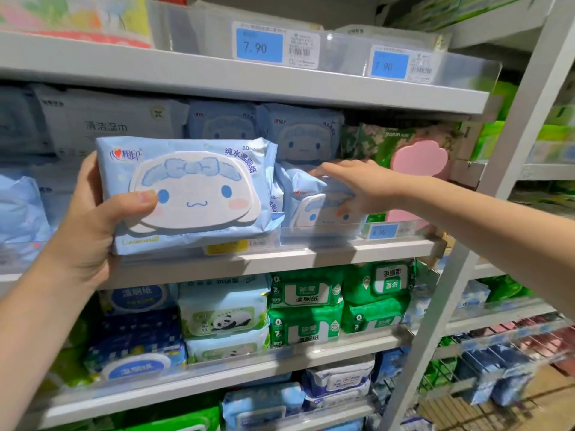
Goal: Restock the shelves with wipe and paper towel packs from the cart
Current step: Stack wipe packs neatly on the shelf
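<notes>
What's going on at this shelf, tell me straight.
A person is restocking a shop shelf of wipes. The left hand grips a light blue wipe pack with a cartoon face lid, held up in front of the middle shelf and not yet set in. The right hand reaches in and rests, fingers stretched, on a matching pack that already sits on that shelf, perhaps to make room.

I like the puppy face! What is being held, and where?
The left hand grips the blue wipe pack by its left end, thumb on the lid.
</notes>
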